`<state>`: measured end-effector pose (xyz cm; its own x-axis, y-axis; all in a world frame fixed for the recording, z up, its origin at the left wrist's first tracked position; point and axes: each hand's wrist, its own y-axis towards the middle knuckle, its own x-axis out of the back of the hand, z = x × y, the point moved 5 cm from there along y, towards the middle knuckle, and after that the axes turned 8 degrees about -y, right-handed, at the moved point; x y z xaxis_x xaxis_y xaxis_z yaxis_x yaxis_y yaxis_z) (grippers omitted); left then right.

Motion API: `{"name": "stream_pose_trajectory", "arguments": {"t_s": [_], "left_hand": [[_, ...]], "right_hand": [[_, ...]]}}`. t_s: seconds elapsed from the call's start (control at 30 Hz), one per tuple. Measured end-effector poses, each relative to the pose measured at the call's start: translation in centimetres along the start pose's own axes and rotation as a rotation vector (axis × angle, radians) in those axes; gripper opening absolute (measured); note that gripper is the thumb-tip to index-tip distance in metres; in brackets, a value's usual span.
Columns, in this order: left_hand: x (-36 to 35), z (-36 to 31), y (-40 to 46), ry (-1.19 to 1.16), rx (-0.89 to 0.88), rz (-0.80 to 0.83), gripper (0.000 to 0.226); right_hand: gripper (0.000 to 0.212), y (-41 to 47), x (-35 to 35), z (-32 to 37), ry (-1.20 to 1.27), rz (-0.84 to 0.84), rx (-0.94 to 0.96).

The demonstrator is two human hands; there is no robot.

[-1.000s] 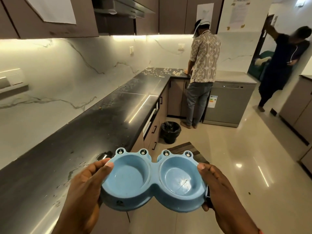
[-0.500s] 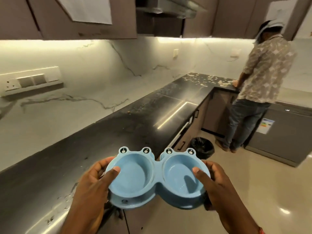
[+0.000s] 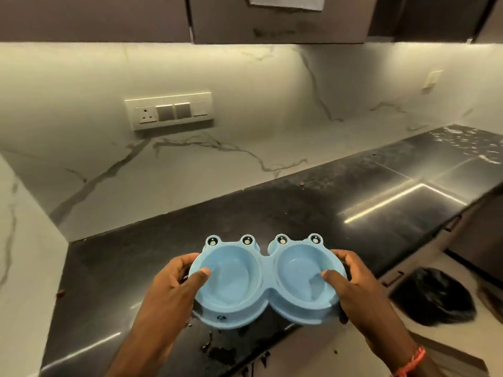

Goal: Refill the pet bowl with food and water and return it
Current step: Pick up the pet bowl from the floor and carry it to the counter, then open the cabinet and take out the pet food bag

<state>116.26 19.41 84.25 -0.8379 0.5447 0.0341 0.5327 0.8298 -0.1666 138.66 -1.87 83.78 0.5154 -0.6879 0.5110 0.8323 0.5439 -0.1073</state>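
- A white marble-look wall [image 3: 24,254] with grey veins closes off the far left end of the counter.
- A cream switch panel with one socket and two grey rocker switches [image 3: 168,110] is fixed to the veined backsplash, above and left of the bowl.
- The left hand [image 3: 171,289] grips the left end of the light blue plastic double pet bowl [image 3: 268,278]: the thumb lies over the rim into the left basin, and the fingers curl round the outer wall.
- The double bowl, with two pairs of moulded frog eyes on its far edge, is over the near edge of the glossy black stone countertop [image 3: 272,208]; whether it touches the counter cannot be told. Both basins look empty.
- Dark crumbs and wet smears [image 3: 217,349] lie on the counter just in front of the bowl.
- The right hand [image 3: 356,289] holds the right end likewise, thumb inside the right basin, fingers wrapped outside; an orange thread band [image 3: 411,361] circles its wrist.
- A bin lined with a black bag [image 3: 432,297] stands on the pale floor to the right, below the counter.
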Motion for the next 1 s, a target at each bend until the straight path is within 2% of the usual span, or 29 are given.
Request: {"name": "stream_pose_trajectory", "arguments": {"t_s": [0.3, 0.53, 0.67, 0.8, 1.0], "left_hand": [[1.3, 4.2, 4.3, 0.086, 0.039, -0.27, 0.007], [0.3, 10.2, 7.3, 0.232, 0.14, -0.447, 0.02], [-1.2, 11.9, 8.6, 0.445, 0.164, -0.456, 0.016], [-1.8, 13.1, 9.8, 0.559, 0.165, -0.444, 0.018], [-1.7, 14.7, 10.4, 0.69, 0.128, -0.438, 0.016]], "right_hand": [[0.03, 9.9, -5.7, -0.3, -0.285, 0.22, 0.162], [0.04, 16.7, -10.0, -3.8, -0.51, 0.33, 0.22], [0.047, 18.9, -12.1, -6.0, -0.588, 0.42, 0.239], [0.048, 20.2, -13.3, -7.6, -0.683, 0.395, 0.253], [0.047, 20.4, -14.6, -8.7, -0.594, 0.437, 0.239]]}}
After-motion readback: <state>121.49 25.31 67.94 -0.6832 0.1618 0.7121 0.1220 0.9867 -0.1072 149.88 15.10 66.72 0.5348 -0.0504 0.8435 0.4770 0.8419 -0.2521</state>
